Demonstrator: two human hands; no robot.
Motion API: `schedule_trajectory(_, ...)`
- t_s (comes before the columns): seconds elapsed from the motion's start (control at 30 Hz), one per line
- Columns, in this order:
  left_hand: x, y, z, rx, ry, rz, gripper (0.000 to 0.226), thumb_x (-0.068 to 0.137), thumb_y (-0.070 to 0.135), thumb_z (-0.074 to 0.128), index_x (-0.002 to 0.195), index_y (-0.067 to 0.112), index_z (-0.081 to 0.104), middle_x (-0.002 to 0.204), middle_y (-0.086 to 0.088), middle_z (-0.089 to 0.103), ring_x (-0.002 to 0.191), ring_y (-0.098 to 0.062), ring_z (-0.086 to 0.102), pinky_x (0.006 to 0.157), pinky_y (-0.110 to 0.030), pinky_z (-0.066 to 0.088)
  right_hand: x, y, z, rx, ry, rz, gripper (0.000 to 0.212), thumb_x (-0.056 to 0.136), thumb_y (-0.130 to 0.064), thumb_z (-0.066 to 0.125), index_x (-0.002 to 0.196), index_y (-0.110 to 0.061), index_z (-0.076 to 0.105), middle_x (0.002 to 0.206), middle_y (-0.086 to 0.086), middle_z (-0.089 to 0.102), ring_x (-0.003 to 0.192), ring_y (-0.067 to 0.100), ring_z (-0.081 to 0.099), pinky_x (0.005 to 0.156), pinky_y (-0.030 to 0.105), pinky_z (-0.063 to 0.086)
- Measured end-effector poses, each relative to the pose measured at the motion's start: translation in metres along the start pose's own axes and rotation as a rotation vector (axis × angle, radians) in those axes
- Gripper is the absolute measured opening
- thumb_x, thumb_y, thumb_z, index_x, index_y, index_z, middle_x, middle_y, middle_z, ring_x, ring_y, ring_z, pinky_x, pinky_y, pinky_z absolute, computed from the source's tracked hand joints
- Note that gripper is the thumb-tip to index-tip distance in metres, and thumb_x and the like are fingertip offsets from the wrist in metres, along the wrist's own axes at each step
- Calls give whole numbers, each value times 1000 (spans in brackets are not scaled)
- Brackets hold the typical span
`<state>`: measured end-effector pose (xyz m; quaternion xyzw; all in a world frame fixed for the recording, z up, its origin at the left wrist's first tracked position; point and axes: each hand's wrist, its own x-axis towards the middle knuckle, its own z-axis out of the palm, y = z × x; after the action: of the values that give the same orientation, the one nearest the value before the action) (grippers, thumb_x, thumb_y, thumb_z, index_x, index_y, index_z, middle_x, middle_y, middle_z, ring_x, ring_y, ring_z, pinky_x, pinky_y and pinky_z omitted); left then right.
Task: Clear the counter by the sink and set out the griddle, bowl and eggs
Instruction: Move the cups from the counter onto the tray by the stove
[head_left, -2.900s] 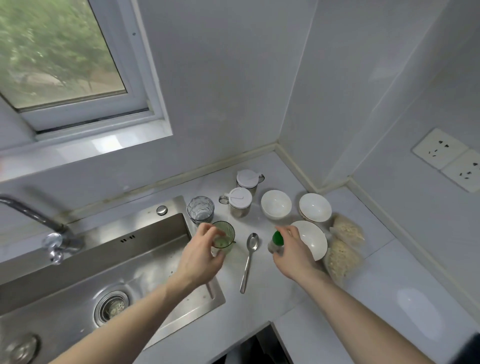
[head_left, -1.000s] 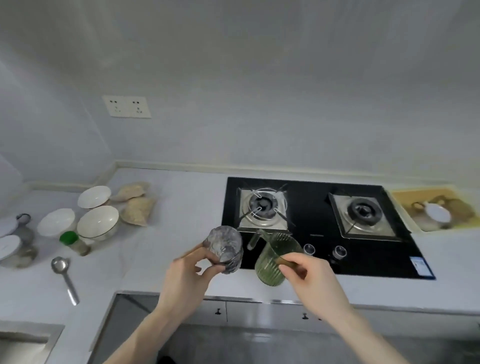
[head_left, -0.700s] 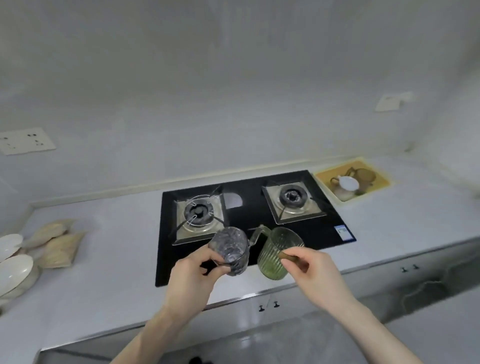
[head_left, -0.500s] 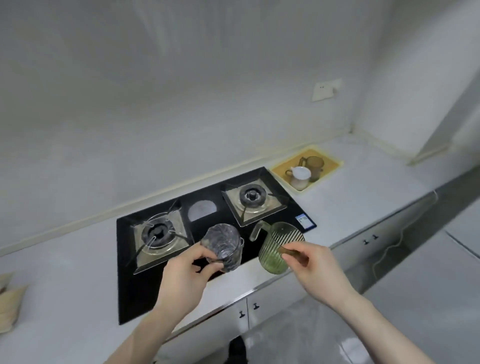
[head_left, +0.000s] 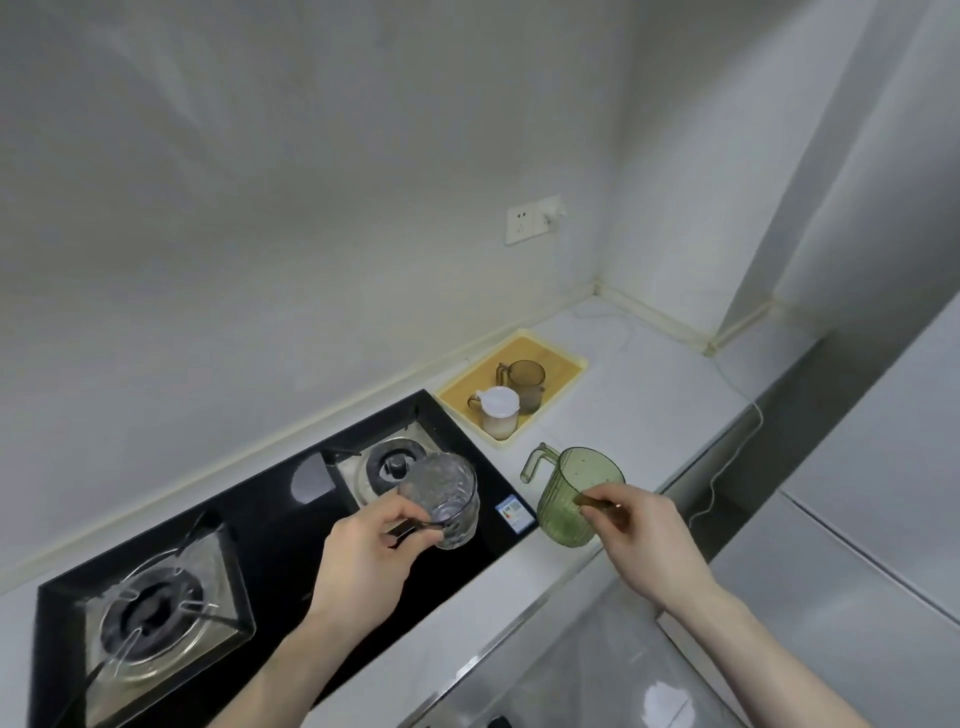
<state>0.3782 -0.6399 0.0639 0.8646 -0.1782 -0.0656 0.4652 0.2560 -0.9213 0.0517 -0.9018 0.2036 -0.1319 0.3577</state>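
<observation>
My left hand (head_left: 363, 556) pinches the rim of a clear textured glass (head_left: 444, 499) and holds it in the air over the black gas hob (head_left: 260, 525). My right hand (head_left: 649, 540) pinches the rim of a green ribbed cup (head_left: 569, 499) with a handle, held above the white counter just right of the hob. A yellow tray (head_left: 558, 364) lies beyond the cups near the wall, with a brown mug (head_left: 525, 382) and a white-lidded cup (head_left: 498, 418) standing in it. No griddle, bowl or eggs are in view.
The hob has two burners (head_left: 150, 623) (head_left: 395, 465). White counter (head_left: 649, 395) runs right of the tray to a corner, with a thin white cable (head_left: 737, 441) hanging over its edge. A wall socket (head_left: 532, 221) sits above.
The view has swung right from the sink past the hob toward the tray. Both hands still carry the glass and green cup, now nearer the yellow tray.
</observation>
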Motion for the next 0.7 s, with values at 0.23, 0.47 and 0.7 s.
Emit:
schedule_trajectory(0.23,72,17,24,-16,17,-41,17,79,21,88,77,32,75,81,18,74,76,-2,70,73,-17,55,110,33,-13,-74,-28,6,19,98,-17,62,107,-26,76,95,-20,72,87,5,67,83,25,54)
schedule_trajectory(0.47,122,28,39,80,94,-20,18,79,23,88,79,34,74,84,24,70,73,-3,66,65,-16,51,211,65,-17,-79,-48,21,21,98,-13,58,103,-22,77,93,-8,75,85,16,68,81,30,54)
schedule_trajectory(0.7,146,38,49,113,206,-89,17,77,26,89,79,36,74,78,22,73,72,-3,69,73,-33,59,308,103,1,-135,-126,47,27,96,-4,53,108,-13,75,96,9,75,84,29,64,75,28,47)
